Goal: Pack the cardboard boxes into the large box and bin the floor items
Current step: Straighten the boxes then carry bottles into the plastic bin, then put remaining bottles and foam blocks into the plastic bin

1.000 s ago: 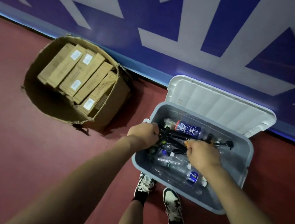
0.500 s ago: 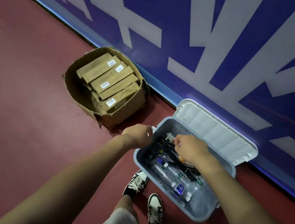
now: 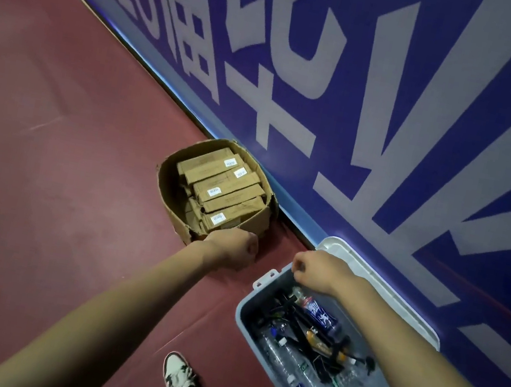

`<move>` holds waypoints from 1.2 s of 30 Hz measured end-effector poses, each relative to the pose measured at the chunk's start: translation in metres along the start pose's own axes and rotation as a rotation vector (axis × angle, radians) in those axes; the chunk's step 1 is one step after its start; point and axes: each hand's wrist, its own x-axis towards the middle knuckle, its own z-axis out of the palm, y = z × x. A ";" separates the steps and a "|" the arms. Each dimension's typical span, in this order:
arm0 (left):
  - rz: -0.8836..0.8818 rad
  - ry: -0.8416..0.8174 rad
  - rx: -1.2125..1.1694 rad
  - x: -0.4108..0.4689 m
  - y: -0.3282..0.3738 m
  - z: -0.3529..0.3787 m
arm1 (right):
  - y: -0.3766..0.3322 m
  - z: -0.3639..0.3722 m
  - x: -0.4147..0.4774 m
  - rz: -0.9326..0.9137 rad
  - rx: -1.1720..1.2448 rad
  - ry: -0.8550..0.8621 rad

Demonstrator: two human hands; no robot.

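Observation:
The large cardboard box [image 3: 168, 193] stands on the red floor against the blue wall, with several long small cardboard boxes [image 3: 220, 183] lying side by side inside it. To its right is the grey plastic bin [image 3: 241, 313], holding plastic bottles [image 3: 318, 313] and black items. My left hand [image 3: 232, 250] is curled into a fist just in front of the cardboard box's near corner, and nothing shows in it. My right hand [image 3: 315, 270] hovers over the bin's far left corner with its fingers curled, and nothing shows in it either.
The bin's white lid [image 3: 376, 291] stands open, leaning on the blue wall [image 3: 397, 116] with large white lettering. My two shoes [image 3: 178, 372] are on the red floor [image 3: 49, 157] just left of the bin.
My left hand has let go of the bin's rim and moved toward the cardboard box. My right hand has lifted out of the bin. The view has swung left.

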 end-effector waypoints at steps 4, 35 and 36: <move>-0.036 0.025 -0.036 -0.010 -0.024 -0.020 | -0.031 -0.022 0.004 -0.010 -0.065 0.069; 0.045 0.165 -0.242 -0.069 -0.274 -0.122 | -0.290 -0.056 0.106 0.054 -0.077 0.210; 0.050 0.155 -0.241 -0.063 -0.280 -0.123 | -0.294 -0.056 0.114 0.056 -0.071 0.209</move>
